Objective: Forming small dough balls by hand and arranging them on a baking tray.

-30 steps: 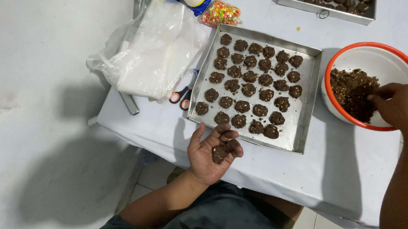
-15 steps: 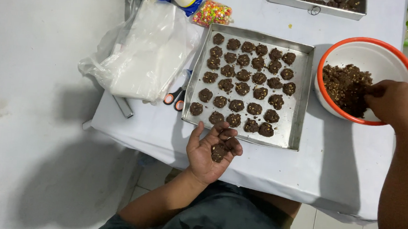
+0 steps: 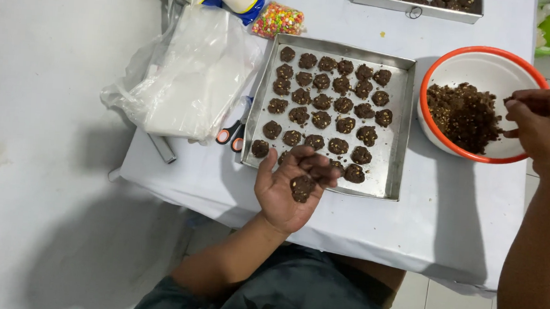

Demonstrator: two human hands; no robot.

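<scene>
My left hand [image 3: 291,186] is palm up at the near edge of a metal baking tray [image 3: 397,138], cupping a flattened piece of brown dough [image 3: 301,188] with pale bits. Rows of several similar dark dough pieces [image 3: 331,92] fill the tray. My right hand [image 3: 544,122] reaches over the rim of a white bowl with an orange rim [image 3: 488,60], fingers pinched at the heap of brown dough mix [image 3: 463,116] inside it.
A clear plastic bag of white sheets [image 3: 186,80] lies left of the tray, with orange-handled scissors [image 3: 231,134] beside it. A small bag of coloured sprinkles [image 3: 278,19] and a second filled tray [image 3: 415,0] sit at the far side. The white table [image 3: 464,219] ends just before my body.
My left hand has stayed at the tray's near edge with the dough piece. My right hand has stayed at the bowl, fingers working in the mix. The view has shifted slightly.
</scene>
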